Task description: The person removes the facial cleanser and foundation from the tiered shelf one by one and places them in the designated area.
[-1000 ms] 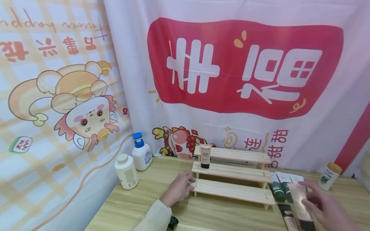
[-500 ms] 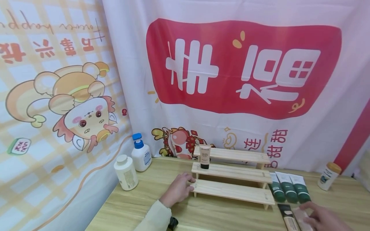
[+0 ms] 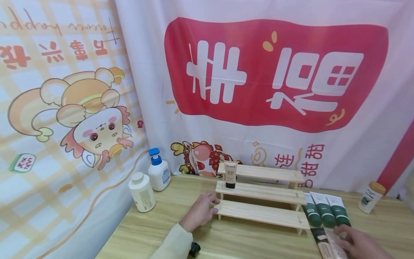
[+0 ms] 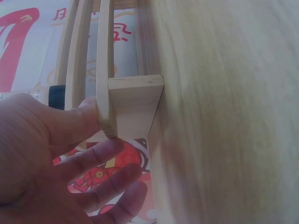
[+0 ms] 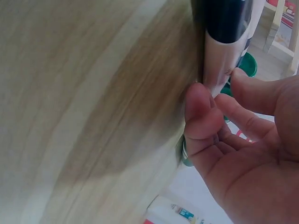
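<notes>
My left hand holds the left end of the lowest plank of a three-step wooden display rack. In the left wrist view, the thumb and index finger pinch that plank. A BB cream tube stands upright on its black cap on the middle step. My right hand is at the far right front, its thumb and fingers at the flat end of a pale pink tube with a black cap, lying on the table. Beside it lies a black-and-beige tube.
Several green-and-white tubes lie side by side to the right of the rack. A white bottle with an orange cap stands at the back right. Left of the rack stand a white bottle and a blue-topped pump bottle. Printed curtains enclose the table.
My right hand has lowered the pink tube onto the table, beside the black-and-beige tube, uncovering the green-and-white tubes. The left hand has stayed on the rack.
</notes>
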Tool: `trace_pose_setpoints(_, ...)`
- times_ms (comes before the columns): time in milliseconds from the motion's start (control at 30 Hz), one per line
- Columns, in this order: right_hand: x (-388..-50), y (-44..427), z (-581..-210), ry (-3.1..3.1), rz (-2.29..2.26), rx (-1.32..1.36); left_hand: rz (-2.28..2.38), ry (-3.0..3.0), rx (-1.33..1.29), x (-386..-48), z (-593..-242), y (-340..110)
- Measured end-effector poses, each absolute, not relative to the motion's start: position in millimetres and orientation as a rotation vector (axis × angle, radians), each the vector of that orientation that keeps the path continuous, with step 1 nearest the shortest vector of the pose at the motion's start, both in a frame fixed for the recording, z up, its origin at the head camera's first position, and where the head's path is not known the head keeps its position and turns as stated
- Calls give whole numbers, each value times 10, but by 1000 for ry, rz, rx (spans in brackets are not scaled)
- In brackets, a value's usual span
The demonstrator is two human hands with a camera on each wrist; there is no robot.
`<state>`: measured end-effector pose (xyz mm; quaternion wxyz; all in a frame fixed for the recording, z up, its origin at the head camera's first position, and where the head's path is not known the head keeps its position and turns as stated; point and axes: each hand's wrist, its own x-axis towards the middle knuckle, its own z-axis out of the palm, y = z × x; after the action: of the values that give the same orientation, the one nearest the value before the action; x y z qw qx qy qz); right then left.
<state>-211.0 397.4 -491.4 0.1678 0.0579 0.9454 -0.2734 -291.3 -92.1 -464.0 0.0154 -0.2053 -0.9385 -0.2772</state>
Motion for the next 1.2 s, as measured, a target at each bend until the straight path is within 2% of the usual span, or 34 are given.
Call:
trace_pose_setpoints(233,-2106,3834,-4695,2664,-891,228,-862,-2920,-637,-2919,-4641,-920)
trace_pose_setpoints(467,-2080,3417,-4294,2802,-851,113,-858,-2916,-637,-2927,-4640,-919)
trace_pose_setpoints(700,-2110,2923,-3993,3098,-794,-265,-844,-2926,-631,-2930,-4646,-916)
trace_pose_setpoints(967,-2445,2320,-3830,3329,-945,-885,-877,-2923,-630,-2909,-4615,-925)
trace_pose_setpoints(1200,-2752,1803,-3723,3326,-961,-1068,-871,-2916,-635,-2910,-4620,-926)
